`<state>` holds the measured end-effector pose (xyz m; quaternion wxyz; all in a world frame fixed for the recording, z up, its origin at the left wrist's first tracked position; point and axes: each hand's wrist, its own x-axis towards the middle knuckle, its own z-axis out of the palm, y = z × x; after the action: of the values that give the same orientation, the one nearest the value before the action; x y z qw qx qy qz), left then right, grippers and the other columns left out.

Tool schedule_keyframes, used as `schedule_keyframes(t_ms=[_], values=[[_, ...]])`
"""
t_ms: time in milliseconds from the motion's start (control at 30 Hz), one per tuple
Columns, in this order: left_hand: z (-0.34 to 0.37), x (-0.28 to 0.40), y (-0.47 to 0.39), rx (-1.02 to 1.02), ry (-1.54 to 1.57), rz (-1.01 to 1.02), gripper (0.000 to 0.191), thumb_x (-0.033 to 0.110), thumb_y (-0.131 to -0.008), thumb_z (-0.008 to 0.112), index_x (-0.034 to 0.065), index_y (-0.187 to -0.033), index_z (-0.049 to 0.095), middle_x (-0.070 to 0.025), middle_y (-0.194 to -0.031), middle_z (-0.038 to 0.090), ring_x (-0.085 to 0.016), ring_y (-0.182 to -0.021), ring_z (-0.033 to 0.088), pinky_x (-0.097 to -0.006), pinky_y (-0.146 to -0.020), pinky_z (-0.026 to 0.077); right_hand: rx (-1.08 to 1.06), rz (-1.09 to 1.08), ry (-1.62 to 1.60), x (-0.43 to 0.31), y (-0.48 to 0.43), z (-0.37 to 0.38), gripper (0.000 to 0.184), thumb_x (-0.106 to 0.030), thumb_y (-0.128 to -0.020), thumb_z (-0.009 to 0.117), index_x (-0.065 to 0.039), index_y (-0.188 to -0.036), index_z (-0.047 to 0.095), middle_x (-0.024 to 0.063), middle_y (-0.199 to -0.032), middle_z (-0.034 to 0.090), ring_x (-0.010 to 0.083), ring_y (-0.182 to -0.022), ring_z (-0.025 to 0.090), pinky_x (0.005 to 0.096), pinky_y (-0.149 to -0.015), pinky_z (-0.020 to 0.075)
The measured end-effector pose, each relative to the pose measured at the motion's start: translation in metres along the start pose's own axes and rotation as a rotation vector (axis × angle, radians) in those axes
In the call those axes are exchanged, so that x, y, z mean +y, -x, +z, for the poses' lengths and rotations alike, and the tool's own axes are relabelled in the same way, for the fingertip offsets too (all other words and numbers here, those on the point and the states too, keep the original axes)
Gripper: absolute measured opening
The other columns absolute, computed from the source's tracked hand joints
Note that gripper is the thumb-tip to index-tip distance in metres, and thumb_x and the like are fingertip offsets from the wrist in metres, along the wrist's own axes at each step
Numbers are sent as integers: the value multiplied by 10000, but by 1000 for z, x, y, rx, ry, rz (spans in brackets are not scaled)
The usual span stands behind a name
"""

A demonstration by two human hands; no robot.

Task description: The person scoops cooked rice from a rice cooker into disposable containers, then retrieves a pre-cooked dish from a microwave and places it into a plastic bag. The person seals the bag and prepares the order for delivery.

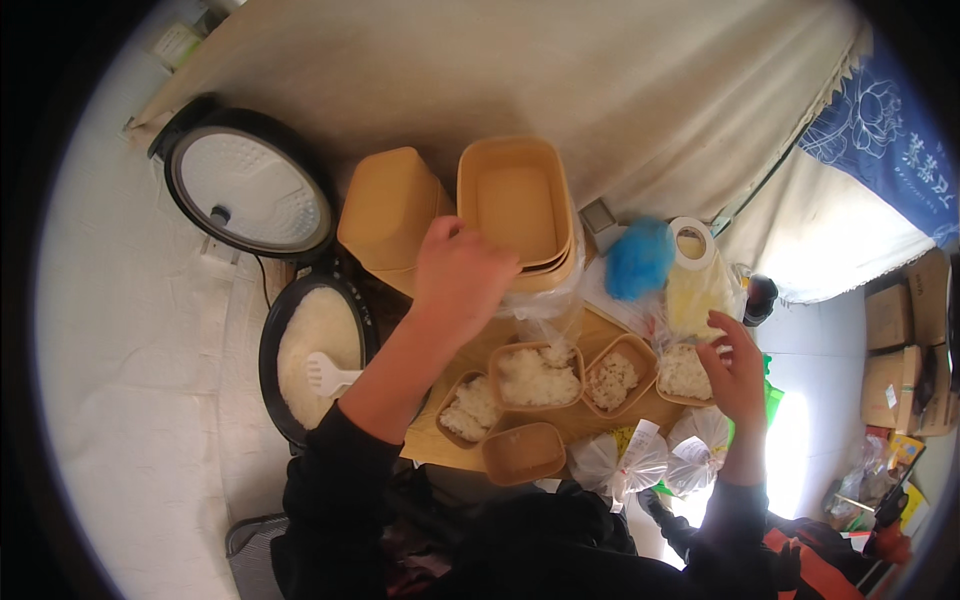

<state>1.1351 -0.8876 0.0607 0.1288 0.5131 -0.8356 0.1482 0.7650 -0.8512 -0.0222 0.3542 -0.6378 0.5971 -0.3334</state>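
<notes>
My left hand point(466, 271) is over the near left edge of a stack of brown paper food containers point(516, 202). Its fingers are bent, and the fingertips are partly hidden, so a hold cannot be made out. Just left of it stands another stack of containers, upside down point(390, 202). My right hand point(736, 367) has thumb and fingers apart, beside a container of white rice point(684, 373) that it partly covers. More rice fills a larger container point(538, 376), a small one point(613, 381) and a tilted one point(471, 407). A bare container point(523, 454) lies at the table's near edge.
At left, an open rice cooker point(319, 315) holds rice and a white rice paddle point(326, 373). Tied plastic bags point(622, 457) with printed slips sit at the near edge. Farther back are a blue bundle point(641, 259) and a tape roll point(691, 243). Cardboard boxes point(892, 375) stand right.
</notes>
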Motion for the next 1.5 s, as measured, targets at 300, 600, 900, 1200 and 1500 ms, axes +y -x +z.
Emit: schedule_keyframes(t_ms=[300,600,900,1200,1500], values=[[-89,57,191,322,329,103,311,337,-862,785,165,-1116,735,-36,-1052,666,-232,-1116,623,-512,-1092,452,-177,-124,-478,-147,79,168,343,-37,-917,568,-26,-1249,654,29,-855,690,109,-672,607,255,-610,485],[-79,63,465,1175,1822,-1081,819,691,-1003,370,130,-1598,320,-114,-1593,407,-320,-1394,482,-480,-1131,445,-482,-753,-41,-242,98,362,362,-313,-859,783,-50,-1090,691,137,-925,714,335,-858,666,451,-787,527],[-63,27,577,1460,1686,-1226,776,644,-1008,426,91,-1551,392,-95,-1496,522,-278,-1323,551,-441,-1073,486,-742,-474,546,-288,26,445,314,-259,-910,707,18,-1034,628,270,-983,694,451,-966,665,513,-855,531],[-49,19,616,1631,1674,-1298,782,639,-1000,475,57,-1521,428,-109,-1447,564,-282,-1301,572,-432,-1061,494,-604,-502,730,-310,-17,547,258,-218,-987,571,23,-1027,652,306,-1019,693,484,-1016,654,539,-899,521],[-57,3,616,1529,1736,-1232,750,586,-1013,513,79,-1551,386,-96,-1492,532,-278,-1334,553,-452,-1099,469,-781,-425,598,-321,81,584,264,-236,-1015,507,-4,-1018,635,292,-984,696,475,-995,660,538,-893,517]])
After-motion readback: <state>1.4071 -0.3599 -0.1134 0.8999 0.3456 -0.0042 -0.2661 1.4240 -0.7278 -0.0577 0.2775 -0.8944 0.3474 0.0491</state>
